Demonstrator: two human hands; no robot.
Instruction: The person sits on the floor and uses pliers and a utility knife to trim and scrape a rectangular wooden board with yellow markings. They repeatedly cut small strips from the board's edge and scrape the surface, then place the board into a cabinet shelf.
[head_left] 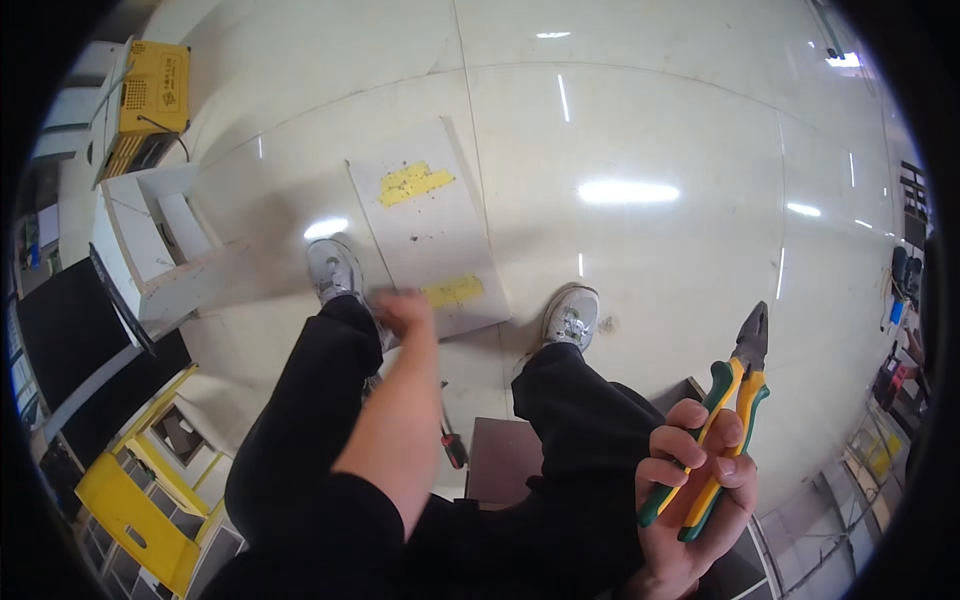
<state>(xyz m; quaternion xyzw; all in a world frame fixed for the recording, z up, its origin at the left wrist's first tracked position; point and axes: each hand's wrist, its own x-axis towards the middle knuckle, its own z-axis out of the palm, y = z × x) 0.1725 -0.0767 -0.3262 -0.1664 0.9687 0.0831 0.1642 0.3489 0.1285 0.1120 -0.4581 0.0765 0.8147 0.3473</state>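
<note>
My right hand [704, 468] is wrapped round a pair of combination pliers [752, 348] with yellow and green handles. The dark jaws are together and point up and away from me. Low between my legs, my left hand [404, 312] is over the near left edge of a flat pale board [432, 245]; motion smears its fingers. Two yellow patches with dark specks mark the board, which lies on the floor between my shoes. Behind my left forearm, a screwdriver [454, 450] with a red and black handle is partly visible.
A brown square surface [502, 455] lies close below me. On the left are an open white box [150, 235], a yellow case [160, 85], a black panel [75, 330] and a yellow plastic piece [140, 525]. Glossy pale tiles [660, 120] cover the floor.
</note>
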